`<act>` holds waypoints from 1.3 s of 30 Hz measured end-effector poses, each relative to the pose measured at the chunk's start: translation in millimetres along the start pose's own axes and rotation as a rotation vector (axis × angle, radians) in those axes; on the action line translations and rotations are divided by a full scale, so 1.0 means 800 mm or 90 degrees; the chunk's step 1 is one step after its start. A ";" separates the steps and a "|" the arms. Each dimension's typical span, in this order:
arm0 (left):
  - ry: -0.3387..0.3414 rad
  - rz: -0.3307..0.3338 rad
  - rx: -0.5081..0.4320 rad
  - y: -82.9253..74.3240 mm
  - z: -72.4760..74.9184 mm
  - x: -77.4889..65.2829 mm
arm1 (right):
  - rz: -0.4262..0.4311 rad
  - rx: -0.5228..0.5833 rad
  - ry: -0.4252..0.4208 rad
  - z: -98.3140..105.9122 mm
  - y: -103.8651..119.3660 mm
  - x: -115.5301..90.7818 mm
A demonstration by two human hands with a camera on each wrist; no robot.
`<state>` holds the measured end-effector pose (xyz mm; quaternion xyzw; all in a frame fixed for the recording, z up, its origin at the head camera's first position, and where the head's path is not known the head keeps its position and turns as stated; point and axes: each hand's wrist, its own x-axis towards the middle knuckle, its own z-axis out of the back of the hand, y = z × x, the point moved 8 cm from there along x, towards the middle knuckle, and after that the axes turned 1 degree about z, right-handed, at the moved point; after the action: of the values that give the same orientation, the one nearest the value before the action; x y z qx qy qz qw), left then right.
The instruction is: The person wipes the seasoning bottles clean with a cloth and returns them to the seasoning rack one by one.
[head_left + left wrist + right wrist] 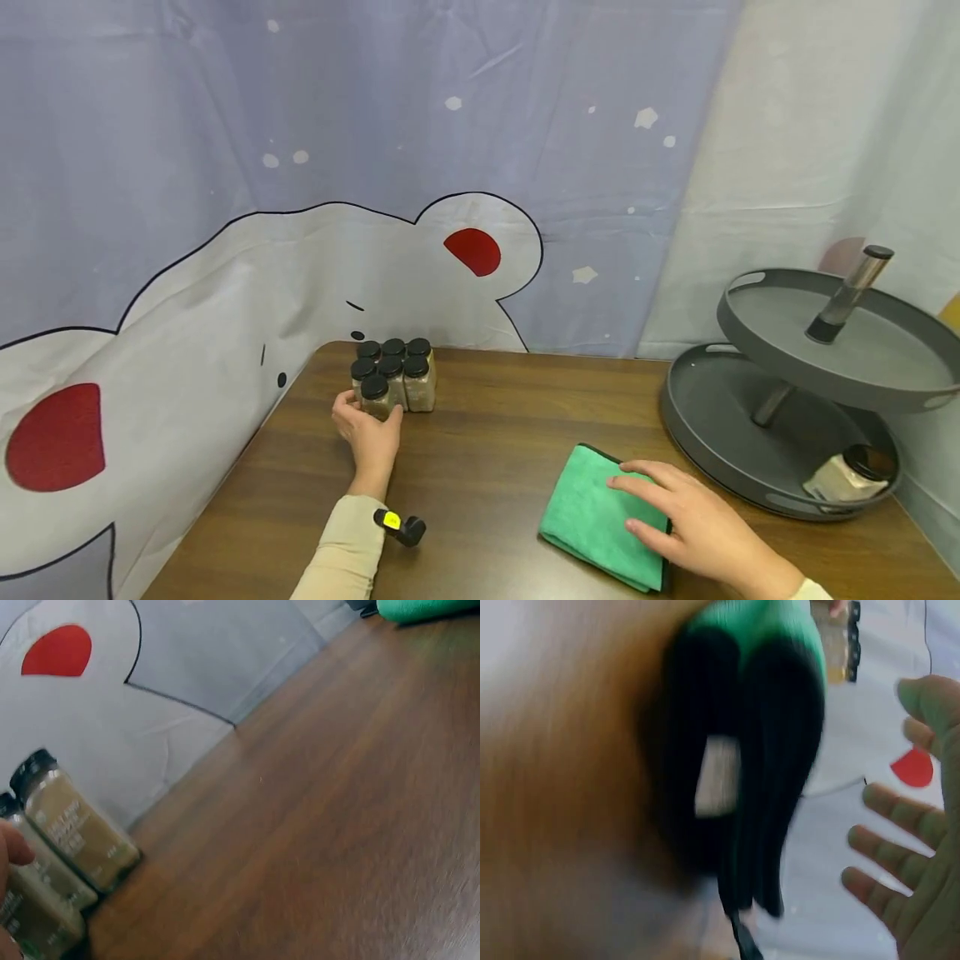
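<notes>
Head view: a printed curtain [600, 250] hangs beyond both hands, prob. as a plain backdrop. Wooden table [465, 467] lies under both hands, its far edge up against the curtain.

Two-tier tray [772, 308] stands right of & beyond the right hand; upper tier sits off-centre over the lower, so part of the lower one is reachable, I'd guess. Green cloth [585, 517] lies under & just left of the right hand, folded into a pad w/ dark edging, prob. so it takes less room.

Jar group [417, 387], seven w/ black caps, is at the left hand's fingertips & just past them, packed side by side, prob. to save space & stop tipping.

Right hand [693, 517] is empty, fingers loose & spread over the cloth; right wrist view shows it apart from the cloth, so no grasp there. Left hand [371, 437] is grasping the front jar [375, 389], fingers on its left, thumb on its right, prob. b/c that one juts out & both sides are free. Jar's base is hidden, so can't tell if it's lifted.

Lone jar [840, 479] sits right of the right hand, on the lower tier by the raised rim, which prob. stops slipping; can't tell if it leans. Small black gadget [405, 529] is strapped behind the left hand, prob. to leave the fingers free.
</notes>
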<state>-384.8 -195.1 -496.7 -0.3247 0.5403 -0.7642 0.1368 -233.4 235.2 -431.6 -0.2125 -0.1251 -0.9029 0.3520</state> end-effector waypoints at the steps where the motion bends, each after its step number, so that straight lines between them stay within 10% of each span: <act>1: -0.004 0.001 -0.007 0.004 0.001 0.000 | -0.004 -0.002 0.010 -0.006 0.004 0.002; 10: 0.029 -0.020 0.047 0.001 -0.013 -0.026 | -0.060 -0.003 0.069 -0.037 0.017 -0.005; 24: 0.312 -0.114 0.102 -0.085 -0.115 -0.180 | -0.209 0.050 0.228 -0.072 0.019 -0.005; 31: 0.383 -0.118 0.102 -0.100 -0.133 -0.214 | -0.280 0.071 0.307 -0.090 0.023 0.001; 36: 0.430 -0.104 0.037 -0.096 -0.136 -0.213 | -0.282 0.051 0.215 -0.070 0.010 0.017; 39: 0.471 -0.101 -0.021 -0.094 -0.138 -0.209 | -0.374 0.138 0.125 -0.050 -0.023 0.024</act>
<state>-319.5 8.0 -509.1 -0.0701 0.5386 -0.8291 -0.1326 -270.4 222.1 -459.0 -0.0408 -0.2417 -0.9635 0.1074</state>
